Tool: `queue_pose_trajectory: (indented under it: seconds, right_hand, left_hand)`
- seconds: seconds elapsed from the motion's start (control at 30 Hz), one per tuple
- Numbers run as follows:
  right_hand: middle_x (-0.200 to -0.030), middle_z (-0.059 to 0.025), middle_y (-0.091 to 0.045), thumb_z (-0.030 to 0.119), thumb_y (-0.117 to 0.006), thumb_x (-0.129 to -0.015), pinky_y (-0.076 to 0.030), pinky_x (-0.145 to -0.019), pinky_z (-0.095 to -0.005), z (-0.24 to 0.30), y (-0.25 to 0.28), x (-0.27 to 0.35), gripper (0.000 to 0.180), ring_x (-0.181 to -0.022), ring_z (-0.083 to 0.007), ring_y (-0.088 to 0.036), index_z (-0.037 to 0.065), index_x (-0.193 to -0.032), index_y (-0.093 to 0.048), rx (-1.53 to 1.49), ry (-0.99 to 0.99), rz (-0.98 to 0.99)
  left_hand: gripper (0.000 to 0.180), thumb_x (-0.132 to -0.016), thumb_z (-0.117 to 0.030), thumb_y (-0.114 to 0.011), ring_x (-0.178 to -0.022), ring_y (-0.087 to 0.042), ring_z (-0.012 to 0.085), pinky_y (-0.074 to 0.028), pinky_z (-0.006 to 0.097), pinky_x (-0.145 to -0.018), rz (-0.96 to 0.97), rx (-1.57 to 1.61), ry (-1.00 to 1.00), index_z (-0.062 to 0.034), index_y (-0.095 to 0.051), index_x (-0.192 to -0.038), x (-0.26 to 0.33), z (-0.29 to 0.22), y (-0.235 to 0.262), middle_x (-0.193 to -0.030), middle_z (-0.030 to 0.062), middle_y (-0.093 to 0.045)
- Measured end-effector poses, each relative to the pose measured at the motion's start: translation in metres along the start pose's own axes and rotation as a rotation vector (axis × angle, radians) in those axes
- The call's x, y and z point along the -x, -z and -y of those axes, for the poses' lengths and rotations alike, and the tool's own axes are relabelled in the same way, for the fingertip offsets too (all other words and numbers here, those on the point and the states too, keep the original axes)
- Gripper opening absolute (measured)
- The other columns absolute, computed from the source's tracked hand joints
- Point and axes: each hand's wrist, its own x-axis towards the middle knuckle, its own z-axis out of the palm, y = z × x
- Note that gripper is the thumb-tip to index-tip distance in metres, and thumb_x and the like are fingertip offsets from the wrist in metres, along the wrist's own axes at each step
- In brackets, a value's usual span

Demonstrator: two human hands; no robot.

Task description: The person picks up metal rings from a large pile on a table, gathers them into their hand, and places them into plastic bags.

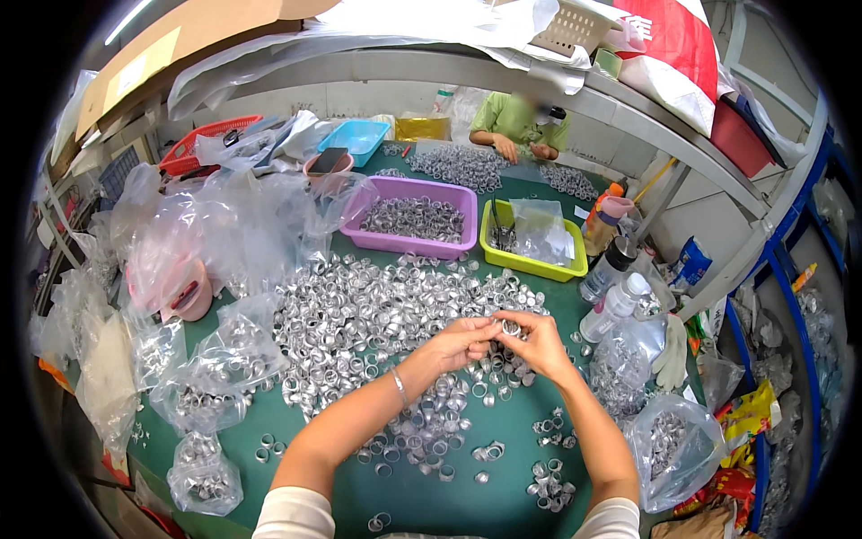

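Note:
My left hand [458, 343] and my right hand [539, 343] meet above a green table [431, 499], fingertips pinched together on a small silver metal ring [510, 327]. Beneath and to the left spreads a big heap of the same silver rings [359, 314]. Small clusters of rings [548, 481] lie nearer to me. A thin bracelet circles my left wrist.
A purple tub of rings [415, 217] and a yellow-green tray [532, 235] with a plastic bag stand beyond the heap. Clear bags of rings [215, 368] lie left, more bags [669, 440] and bottles [615, 305] right. A person in green [516, 126] sits across the table.

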Motion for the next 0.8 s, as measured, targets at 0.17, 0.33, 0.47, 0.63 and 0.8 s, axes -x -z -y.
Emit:
queue_pose_trajectory:
  seconds: [0.17, 0.33, 0.47, 0.63, 0.8]
  right_hand:
    - [-0.087, -0.0040, -0.066, 0.012, -0.068, -0.081, -0.038, -0.044, -0.0193, -0.050, 0.018, -0.064, 0.032, -0.054, -0.0065, -0.051, -0.001, -0.109, -0.061, -0.592, -0.352, -0.127]
    - [-0.079, -0.0069, -0.058, 0.012, -0.068, -0.082, -0.036, -0.036, -0.0197, -0.135, 0.048, -0.137, 0.020, -0.055, -0.0136, -0.053, 0.003, -0.097, -0.059, -1.051, -0.672, -0.477]
    - [-0.063, -0.0076, -0.056, 0.016, -0.062, -0.086, -0.032, -0.034, -0.0218, -0.174, 0.061, -0.196, 0.014, -0.043, -0.0135, -0.047, 0.005, -0.091, -0.055, -1.060, -0.642, -0.501]
    - [-0.065, -0.0137, -0.060, 0.008, -0.066, -0.080, -0.035, -0.034, -0.0257, -0.204, 0.059, -0.237, 0.014, -0.042, -0.0181, -0.051, -0.003, -0.084, -0.059, -1.040, -0.518, -0.687]
    - [-0.070, -0.0107, -0.061, 0.008, -0.065, -0.083, -0.036, -0.035, -0.0226, -0.194, 0.054, -0.263, 0.011, -0.052, -0.0165, -0.058, 0.000, -0.082, -0.057, -1.037, -0.652, -0.817]
  left_hand:
    - [0.039, -0.090, -0.018, -0.060, -0.048, -0.035, 0.0019, -0.029, 0.016, -0.042, -0.244, -0.178, -0.184, -0.0010, -0.048, -0.123, -0.015, -0.013, 0.006, -0.095, 0.0104, -0.065]
    - [0.023, -0.085, -0.011, -0.062, -0.050, -0.050, 0.0051, -0.040, 0.021, -0.046, -0.437, -0.878, -0.464, -0.0006, -0.063, -0.105, -0.019, 0.008, 0.015, -0.080, 0.0073, -0.068]
    - [0.014, -0.082, -0.010, -0.063, -0.058, -0.061, 0.0185, -0.047, 0.028, -0.052, -0.579, -1.338, -0.604, -0.0042, -0.067, -0.094, -0.024, 0.021, 0.039, -0.080, 0.0094, -0.068]
    - [0.012, -0.079, -0.011, -0.064, -0.062, -0.061, 0.0299, -0.050, 0.036, -0.055, -0.579, -1.722, -0.750, -0.0071, -0.067, -0.090, -0.027, 0.029, 0.028, -0.075, 0.0104, -0.063]
    - [0.020, -0.078, -0.008, -0.062, -0.056, -0.058, 0.0292, -0.047, 0.037, -0.049, -0.597, -1.813, -0.831, -0.0099, -0.064, -0.098, -0.023, 0.036, 0.029, -0.073, 0.0080, -0.059]
